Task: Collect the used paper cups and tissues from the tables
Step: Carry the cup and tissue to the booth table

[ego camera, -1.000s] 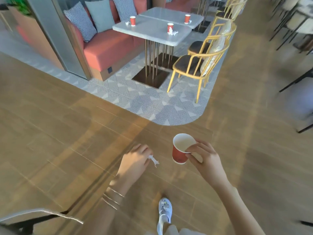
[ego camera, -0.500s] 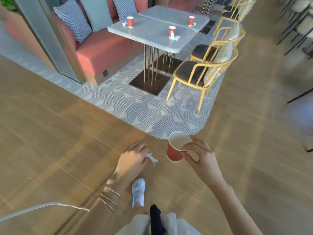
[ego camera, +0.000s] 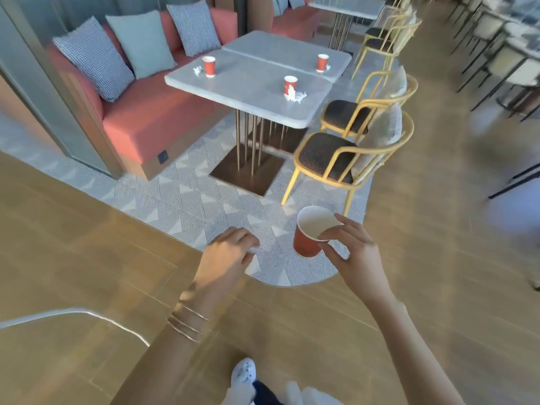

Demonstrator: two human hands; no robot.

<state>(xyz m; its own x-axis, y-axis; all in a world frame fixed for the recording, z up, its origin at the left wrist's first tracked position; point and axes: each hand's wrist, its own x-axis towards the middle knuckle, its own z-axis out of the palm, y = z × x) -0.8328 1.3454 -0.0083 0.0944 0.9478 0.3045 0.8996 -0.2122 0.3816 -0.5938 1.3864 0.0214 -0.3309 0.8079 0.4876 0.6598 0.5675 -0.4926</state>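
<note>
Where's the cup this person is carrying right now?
Head view, right of centre: the red cup is pinched by its rim in the right hand, just before the nearest yellow chair.

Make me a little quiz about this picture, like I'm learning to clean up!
1. How many cups stand on the joined tables?
2. True or false: the right hand pinches the held cup by its rim.
3. What lies beside the nearest of the standing cups? A) tissue B) spoon C) phone

Key: 1. three; 2. true; 3. A
</note>
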